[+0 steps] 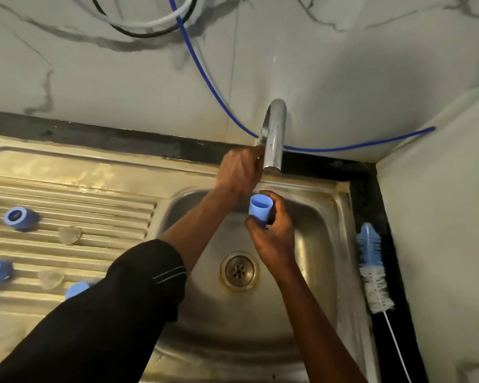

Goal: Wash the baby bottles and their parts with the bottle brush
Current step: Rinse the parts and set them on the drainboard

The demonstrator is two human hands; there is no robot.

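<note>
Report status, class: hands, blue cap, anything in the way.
Left hand at tap, grip hidden. Right hand holds blue cap over sink. Bottle brush idle beside it. Nothing blocking.

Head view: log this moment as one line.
left hand: at tap, grip hidden | right hand: holds blue cap over sink | brush: on ledge right of sink | water: none seen

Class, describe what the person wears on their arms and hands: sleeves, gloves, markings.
The left arm has a black sleeve, pushed up to about the elbow, with thin pale stripes near its cuff. The right arm shows no sleeve in view. Both the left hand and right hand are bare: no gloves, no visible rings or watch.
</note>
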